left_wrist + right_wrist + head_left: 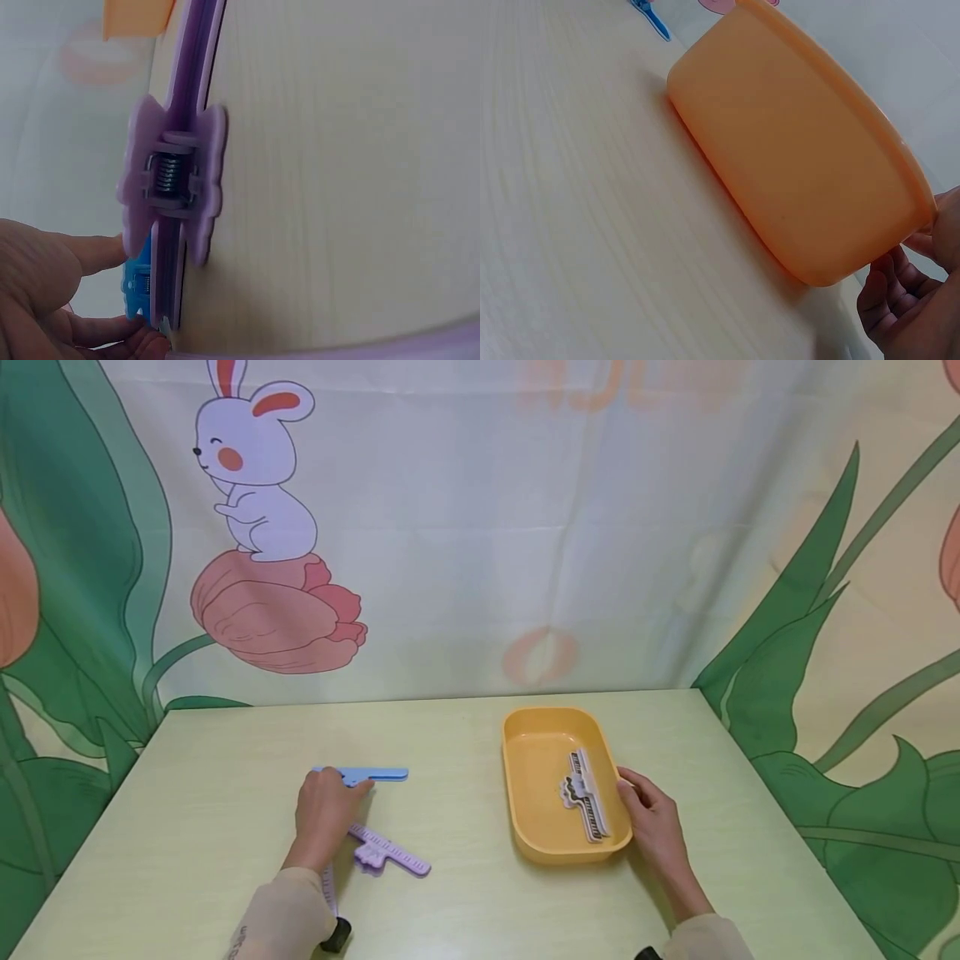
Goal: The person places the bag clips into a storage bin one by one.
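My left hand [324, 817] pinches a blue bag clip [386, 774] lying crosswise on the left part of the table. In the left wrist view the blue clip [139, 283] sits between thumb and fingers, partly behind a purple clip [172, 180] whose spring shows. That purple clip [405, 858] lies slanted near the left wrist. A second purple clip [328, 891] is mostly hidden under the forearm. On the right, my right hand [658, 822] holds the rim of a yellow tray [536, 793], thumb at the edge and fingers curled below. White clips with black marks [587, 797] lie inside the tray.
The pale wood-grain table [457, 893] ends at a printed cloth backdrop [480, 568] with a rabbit and flowers. Table surface lies between the tray and the clips.
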A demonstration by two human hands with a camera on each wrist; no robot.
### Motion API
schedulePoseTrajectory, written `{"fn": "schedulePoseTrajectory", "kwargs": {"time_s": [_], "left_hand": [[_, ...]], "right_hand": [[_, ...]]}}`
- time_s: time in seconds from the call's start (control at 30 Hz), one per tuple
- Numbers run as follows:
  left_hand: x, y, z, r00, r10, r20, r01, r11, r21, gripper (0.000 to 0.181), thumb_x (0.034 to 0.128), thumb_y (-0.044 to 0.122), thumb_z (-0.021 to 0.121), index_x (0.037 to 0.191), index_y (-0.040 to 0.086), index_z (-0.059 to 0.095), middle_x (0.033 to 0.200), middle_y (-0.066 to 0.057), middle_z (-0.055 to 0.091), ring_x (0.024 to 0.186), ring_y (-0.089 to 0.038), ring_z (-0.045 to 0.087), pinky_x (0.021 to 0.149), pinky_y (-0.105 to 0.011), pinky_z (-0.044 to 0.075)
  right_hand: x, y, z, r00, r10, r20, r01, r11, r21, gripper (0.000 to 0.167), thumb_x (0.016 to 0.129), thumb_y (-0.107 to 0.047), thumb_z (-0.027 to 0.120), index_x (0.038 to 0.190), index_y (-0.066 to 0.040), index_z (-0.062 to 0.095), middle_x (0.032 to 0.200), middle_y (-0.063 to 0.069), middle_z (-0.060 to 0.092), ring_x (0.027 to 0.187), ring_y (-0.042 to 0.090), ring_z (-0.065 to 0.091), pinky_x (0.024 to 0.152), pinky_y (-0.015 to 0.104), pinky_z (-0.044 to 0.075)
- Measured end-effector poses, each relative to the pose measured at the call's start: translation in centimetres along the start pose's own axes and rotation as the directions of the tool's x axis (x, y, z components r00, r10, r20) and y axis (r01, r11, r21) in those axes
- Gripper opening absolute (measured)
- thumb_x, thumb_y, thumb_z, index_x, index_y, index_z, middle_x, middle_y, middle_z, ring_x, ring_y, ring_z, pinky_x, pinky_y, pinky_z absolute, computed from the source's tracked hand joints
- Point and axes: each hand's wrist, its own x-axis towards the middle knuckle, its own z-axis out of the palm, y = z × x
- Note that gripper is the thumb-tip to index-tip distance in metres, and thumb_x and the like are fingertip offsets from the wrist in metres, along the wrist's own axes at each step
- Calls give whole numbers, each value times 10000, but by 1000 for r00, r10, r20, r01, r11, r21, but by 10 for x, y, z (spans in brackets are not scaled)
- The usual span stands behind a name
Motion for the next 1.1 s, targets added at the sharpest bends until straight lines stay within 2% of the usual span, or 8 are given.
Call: {"fn": "schedulePoseTrajectory", "kwargs": {"time_s": [0.3,0.63,0.87,0.97,1.1], "left_hand": [[2,0,2,1000,-6,7,6,1000,24,507,950,309,745,993,-187,647,1077,-345,550,910,-389,506,771,-481,480],[5,0,8,1000,-24,-13,24,999,25,580,953,313,742,1117,-227,612,1159,-390,525,1047,-494,531,836,-546,500],[5,0,8,999,-44,-4,44,999,-5,483,981,261,703,1051,-211,628,1173,-392,529,1029,-461,527,849,-548,494],[6,-1,7,999,-48,6,48,999,-1,492,986,246,689,1096,-228,616,1160,-383,528,1010,-440,522,863,-544,493],[6,-1,6,998,-54,18,54,998,-10,543,986,234,682,1244,-229,566,1195,-374,514,1047,-440,517,919,-556,489]], "right_hand": [[0,1,1,1000,-1,-1,1,1000,10,406,1090,-288,551,1434,-81,608,1055,137,600,876,179,541,653,188,491],[1,1,1,1000,3,-4,-3,1000,17,397,1087,-286,557,1425,-87,618,1053,137,602,874,178,543,655,185,494],[0,0,0,1000,8,7,-9,1000,20,412,1090,-299,552,1439,-88,606,1073,155,592,900,194,530,668,181,481],[0,-1,0,1000,10,7,-10,1000,22,413,1091,-298,550,1443,-90,603,1081,159,590,912,202,526,672,179,477],[0,-1,1,1000,15,4,-15,1000,20,410,1092,-294,548,1444,-91,602,1087,155,591,921,208,526,673,178,477]]}}
